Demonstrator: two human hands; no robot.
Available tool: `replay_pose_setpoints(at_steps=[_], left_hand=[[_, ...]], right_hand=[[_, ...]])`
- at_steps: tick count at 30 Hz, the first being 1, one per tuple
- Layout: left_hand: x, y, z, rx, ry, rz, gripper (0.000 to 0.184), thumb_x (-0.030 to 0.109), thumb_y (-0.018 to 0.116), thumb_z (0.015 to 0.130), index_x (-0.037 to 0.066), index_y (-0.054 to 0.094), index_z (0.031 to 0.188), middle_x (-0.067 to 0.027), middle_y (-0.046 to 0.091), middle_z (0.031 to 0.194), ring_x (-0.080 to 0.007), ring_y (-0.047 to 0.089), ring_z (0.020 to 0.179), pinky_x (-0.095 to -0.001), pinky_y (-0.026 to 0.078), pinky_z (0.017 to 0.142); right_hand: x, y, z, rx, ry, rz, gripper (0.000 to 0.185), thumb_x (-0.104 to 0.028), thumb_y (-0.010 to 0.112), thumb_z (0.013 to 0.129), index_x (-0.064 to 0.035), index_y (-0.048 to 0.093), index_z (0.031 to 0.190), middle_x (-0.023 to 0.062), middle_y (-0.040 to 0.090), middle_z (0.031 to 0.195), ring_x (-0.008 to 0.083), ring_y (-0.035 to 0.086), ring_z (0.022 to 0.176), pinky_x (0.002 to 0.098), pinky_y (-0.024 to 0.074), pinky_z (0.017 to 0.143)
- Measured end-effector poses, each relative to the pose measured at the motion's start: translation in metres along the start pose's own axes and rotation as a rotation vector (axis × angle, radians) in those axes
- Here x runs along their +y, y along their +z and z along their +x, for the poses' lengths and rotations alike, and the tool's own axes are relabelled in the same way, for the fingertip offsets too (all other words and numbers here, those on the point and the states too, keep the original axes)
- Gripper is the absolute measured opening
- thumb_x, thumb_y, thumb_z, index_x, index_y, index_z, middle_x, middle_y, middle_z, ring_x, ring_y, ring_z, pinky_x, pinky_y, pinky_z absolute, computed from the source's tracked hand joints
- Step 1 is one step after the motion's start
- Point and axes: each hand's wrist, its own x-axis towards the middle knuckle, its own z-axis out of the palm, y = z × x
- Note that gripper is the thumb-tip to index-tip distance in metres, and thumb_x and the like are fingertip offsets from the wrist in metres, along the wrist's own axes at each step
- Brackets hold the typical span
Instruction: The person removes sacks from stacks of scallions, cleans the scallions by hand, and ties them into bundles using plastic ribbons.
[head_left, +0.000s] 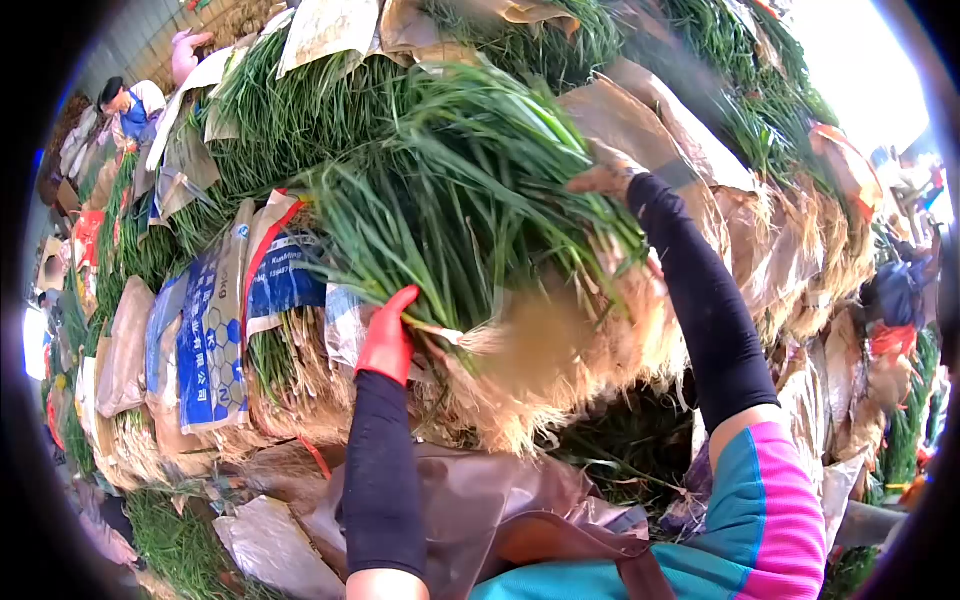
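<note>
A big heap of long-leaved green stalks [470,190], like green garlic, lies in front of me, with bushy pale roots [520,420] toward me. My left hand [388,338], in a red glove, is closed around stalks at the heap's near left edge; a pale stalk end sticks out beside the thumb. My right hand [608,172], in a dirty pale covering, holds the leaves at the heap's right side, and its fingertips are partly hidden among them. Black sleeves cover both forearms. A blurred brownish spot hides part of the roots.
Behind are more stacked greens [290,120] under brown paper sheets [640,120]. Blue printed sacks [215,330] stand at left. A brown apron [470,500] covers my front. Another person [135,108] is at the far upper left. Loose greens [180,535] lie at lower left.
</note>
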Motion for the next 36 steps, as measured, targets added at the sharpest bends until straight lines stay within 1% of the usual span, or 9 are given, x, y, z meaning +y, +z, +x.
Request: replay_pose_setpoints(at_steps=[3,6,10,14,22,28,31,33,36], left_hand=[[0.000,-0.026,-0.008,-0.026,-0.085,-0.078,0.038,0.011,0.067,0.078,0.005,0.056,0.113,-0.0080,0.062,0.107,-0.0231,0.060,0.096,-0.0363,0.049,0.085],[-0.021,-0.043,0.002,-0.007,0.054,-0.151,0.046,0.010,0.069,0.077,0.009,0.052,0.120,-0.0066,0.061,0.112,-0.0227,0.059,0.101,-0.0366,0.047,0.088],[-0.027,-0.040,-0.001,-0.026,0.031,-0.150,0.049,0.018,0.073,0.076,0.007,0.053,0.119,-0.0060,0.060,0.114,-0.0222,0.058,0.103,-0.0362,0.046,0.090],[-0.026,0.002,-0.027,-0.061,-0.020,-0.063,0.048,0.017,0.074,0.073,0.004,0.055,0.115,-0.0087,0.060,0.112,-0.0221,0.058,0.099,-0.0332,0.044,0.090],[-0.004,0.038,-0.025,-0.437,0.028,-0.202,0.036,0.020,0.062,0.081,0.004,0.054,0.113,-0.0108,0.064,0.097,-0.0245,0.063,0.088,-0.0364,0.053,0.074],[0.024,-0.029,0.003,-0.255,-0.208,0.340,0.028,0.014,0.065,0.078,0.002,0.058,0.102,-0.0136,0.064,0.095,-0.0268,0.063,0.086,-0.0409,0.052,0.073],[0.038,-0.038,-0.008,-0.220,-0.125,0.672,0.025,0.017,0.065,0.079,0.002,0.058,0.097,-0.0107,0.063,0.087,-0.0213,0.063,0.077,-0.0357,0.052,0.068],[0.050,-0.034,-0.017,-0.140,-0.155,0.993,0.027,0.021,0.067,0.078,0.002,0.058,0.096,-0.0074,0.062,0.080,-0.0173,0.061,0.069,-0.0305,0.051,0.063],[0.048,-0.032,-0.034,-0.003,0.026,1.358,0.033,0.033,0.064,0.080,0.000,0.062,0.084,-0.0133,0.063,0.072,-0.0217,0.060,0.058,-0.0328,0.047,0.055]], right_hand=[[-0.039,-0.041,-0.052,0.373,0.035,-0.519,0.088,-0.037,0.075,0.071,0.0050,0.030,0.135,0.0224,0.042,0.134,0.0291,0.044,0.121,0.0351,0.0351,0.101],[-0.053,-0.010,-0.098,0.173,0.135,0.598,0.077,-0.043,0.063,0.080,0.0046,0.034,0.133,0.0243,0.043,0.131,0.0335,0.045,0.120,0.0368,0.0343,0.103],[-0.090,0.075,-0.132,-0.453,0.094,-0.166,0.075,-0.049,0.060,0.081,0.0068,0.042,0.127,0.0252,0.049,0.124,0.0331,0.052,0.109,0.0355,0.0404,0.096],[-0.055,0.183,-0.079,-0.281,0.316,0.636,0.071,-0.040,0.068,0.077,0.0091,0.046,0.123,0.0207,0.058,0.109,0.0243,0.056,0.097,0.0315,0.0439,0.087],[-0.081,-0.001,-0.062,-0.364,-0.168,0.443,0.047,-0.021,0.058,0.088,-0.0012,0.042,0.129,0.0133,0.059,0.110,0.0154,0.056,0.098,0.0257,0.0395,0.094],[0.061,-0.098,-0.056,-0.269,0.068,0.429,0.056,-0.029,0.055,0.089,0.0004,0.037,0.134,0.0169,0.042,0.134,0.0232,0.043,0.122,0.0284,0.0337,0.102],[-0.004,-0.107,-0.101,0.312,0.081,-0.356,0.052,-0.026,0.061,0.086,0.0025,0.045,0.127,0.0174,0.054,0.122,0.0255,0.055,0.107,0.0316,0.0442,0.091],[-0.030,-0.088,-0.127,0.480,0.088,-0.221,0.037,-0.024,0.059,0.088,0.0008,0.055,0.115,0.0137,0.063,0.104,0.0219,0.061,0.092,0.0299,0.0488,0.082],[-0.064,-0.027,-0.188,0.075,0.004,0.583,0.024,-0.022,0.063,0.082,-0.0069,0.062,0.100,0.0102,0.065,0.095,0.0196,0.062,0.087,0.0303,0.0487,0.079]])
